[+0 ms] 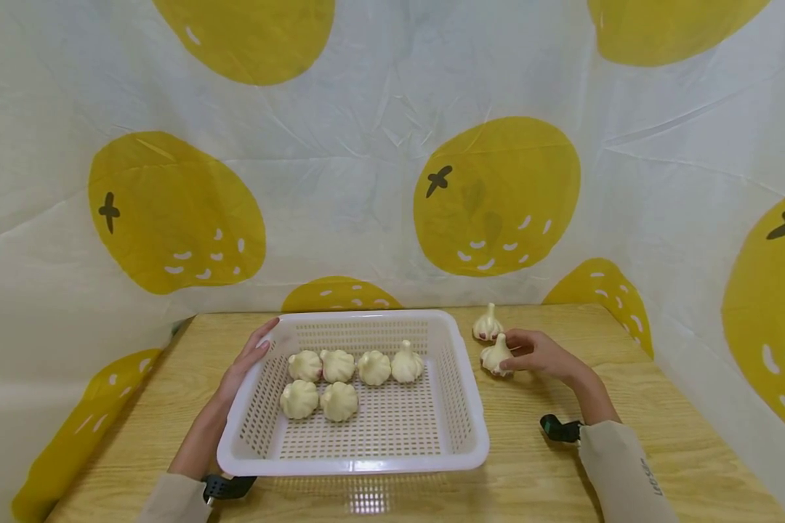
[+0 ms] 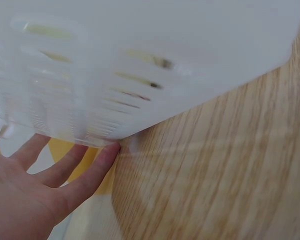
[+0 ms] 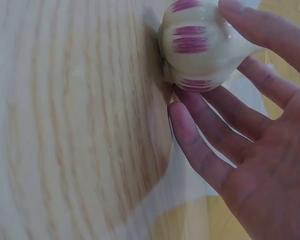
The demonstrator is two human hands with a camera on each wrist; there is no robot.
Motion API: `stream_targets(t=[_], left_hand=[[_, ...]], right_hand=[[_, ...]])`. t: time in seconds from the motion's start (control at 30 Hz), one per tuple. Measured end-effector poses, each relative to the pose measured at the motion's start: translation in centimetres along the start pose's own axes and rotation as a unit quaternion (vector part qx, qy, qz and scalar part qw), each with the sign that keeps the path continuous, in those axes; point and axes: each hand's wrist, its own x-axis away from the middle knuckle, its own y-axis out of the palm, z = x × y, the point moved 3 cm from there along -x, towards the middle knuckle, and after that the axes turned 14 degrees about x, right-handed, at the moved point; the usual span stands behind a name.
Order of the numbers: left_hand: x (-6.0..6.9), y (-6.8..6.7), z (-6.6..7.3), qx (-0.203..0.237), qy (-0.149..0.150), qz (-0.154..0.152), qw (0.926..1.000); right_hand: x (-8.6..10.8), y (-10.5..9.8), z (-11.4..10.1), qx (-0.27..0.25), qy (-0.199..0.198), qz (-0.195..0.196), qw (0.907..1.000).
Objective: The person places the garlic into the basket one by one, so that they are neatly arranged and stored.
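Note:
A white plastic basket (image 1: 353, 465) stands on the wooden table with several garlic bulbs (image 1: 339, 401) in it. My left hand (image 1: 238, 372) rests against the basket's left side. In the left wrist view its fingers (image 2: 92, 172) are extended and touch the slotted wall. To the right of the basket, my right hand (image 1: 541, 354) holds a garlic bulb (image 1: 495, 357) with its stem up. The right wrist view has the thumb on one side of this purple-streaked bulb (image 3: 192, 45) and fingers on the other. Just behind it stands another garlic bulb (image 1: 487, 325).
A pale cloth (image 1: 340, 218) printed with yellow fruit hangs behind and beside the table (image 1: 654, 428). Inside the basket, the bulbs sit in two rows toward the back and left. A dark device (image 1: 560, 428) is on the right wrist, another (image 1: 229, 487) on the left.

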Motion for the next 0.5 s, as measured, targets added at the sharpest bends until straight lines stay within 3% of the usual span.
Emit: stream_targets(t=[0.5], left_hand=[[0.04, 0.11, 0.01, 0.000, -0.008, 0.009, 0.9999]], right_hand=[[-0.21, 0.54, -0.19, -0.022, -0.034, -0.010, 0.9991]])
